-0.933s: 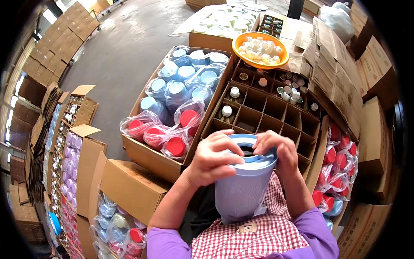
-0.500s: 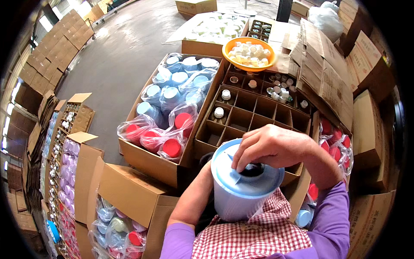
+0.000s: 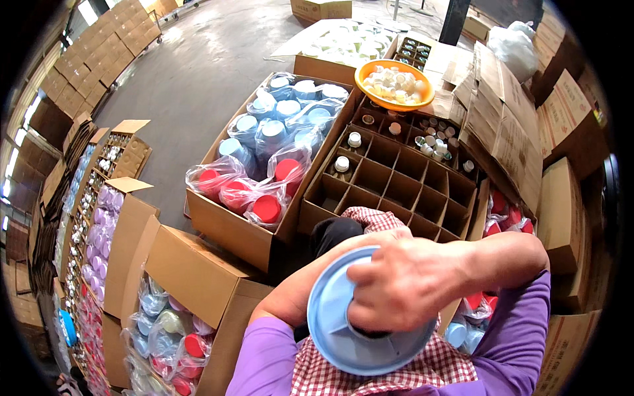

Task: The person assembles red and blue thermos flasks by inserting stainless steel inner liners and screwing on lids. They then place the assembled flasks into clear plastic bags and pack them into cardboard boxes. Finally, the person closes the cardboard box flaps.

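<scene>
While the right hand (image 3: pixel 406 284) covers its middle, one light-blue container (image 3: pixel 329 310) sits nearly end-on to us

As we look down, the container is above the checked apron (image 3: pixel 318 366), on the near side of the divided carton (image 3: pixel 317 212). Its round end faces up at the camera; we read the long axis as close to our line of sight, the wall hidden beneath the rim.

Right fingers (image 3: pixel 370 317): curled, bunched at the dark opening (image 3: pixel 368 332), tips out of sight; we cannot tell whether they grip anything. Left hand (image 3: pixel 378 239): round the far rim, mostly covered; finger spread cannot be told.

Counts: container in hand, 1; white-capped bottles (image 3: pixel 354 140) in the divided carton's left column, 2; in the open carton (image 3: pixel 231 229) beside it, blue-lidded containers (image 3: pixel 272 131), 10 visible, and red-lidded containers (image 3: pixel 267 209), 4; orange basin (image 3: pixel 361 91), 1.
</scene>
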Tool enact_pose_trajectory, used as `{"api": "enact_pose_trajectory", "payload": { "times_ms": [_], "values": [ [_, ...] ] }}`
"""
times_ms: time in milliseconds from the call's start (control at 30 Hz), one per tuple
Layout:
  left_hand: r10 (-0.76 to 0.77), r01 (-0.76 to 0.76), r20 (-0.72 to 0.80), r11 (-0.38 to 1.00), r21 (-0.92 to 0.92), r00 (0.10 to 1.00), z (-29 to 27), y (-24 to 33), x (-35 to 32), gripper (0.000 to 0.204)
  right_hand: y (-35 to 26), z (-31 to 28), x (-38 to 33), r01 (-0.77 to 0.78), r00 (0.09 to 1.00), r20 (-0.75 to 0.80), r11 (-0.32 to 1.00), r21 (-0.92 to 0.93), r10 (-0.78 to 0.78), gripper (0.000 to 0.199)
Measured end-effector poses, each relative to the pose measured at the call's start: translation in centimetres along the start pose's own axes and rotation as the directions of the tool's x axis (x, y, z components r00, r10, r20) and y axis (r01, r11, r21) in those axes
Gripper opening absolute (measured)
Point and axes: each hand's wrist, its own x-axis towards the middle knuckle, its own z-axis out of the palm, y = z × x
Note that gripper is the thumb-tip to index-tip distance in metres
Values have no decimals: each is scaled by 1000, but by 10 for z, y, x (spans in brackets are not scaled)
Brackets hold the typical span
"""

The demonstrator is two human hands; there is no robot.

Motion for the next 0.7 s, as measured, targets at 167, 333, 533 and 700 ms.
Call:
{"api": "enact_pose_trajectory", "payload": {
  "times_ms": [167, 333, 533, 700],
  "values": [
    [59, -43, -202, 996, 80, 978, -20, 19, -5, 22, 0, -5, -12, -647, 762, -151, 753, -120, 630, 18],
    [184, -99, -461, 974, 203, 868, -41, 13, -25, 18, 18, -4, -22, -511, 853, -106, 859, 22, 511, 14],
    [119, -57, -376, 983, 174, 919, -41, -8, -22, 17, 16, -15, 17, 25, 1000, 15, 1000, 8, -26, 4],
    [148, -60, -334, 964, 259, 931, -40, -11, -27, 16, 32, 67, 28, 423, 839, -508, -354, 834, -193, 2]
  ]
}}
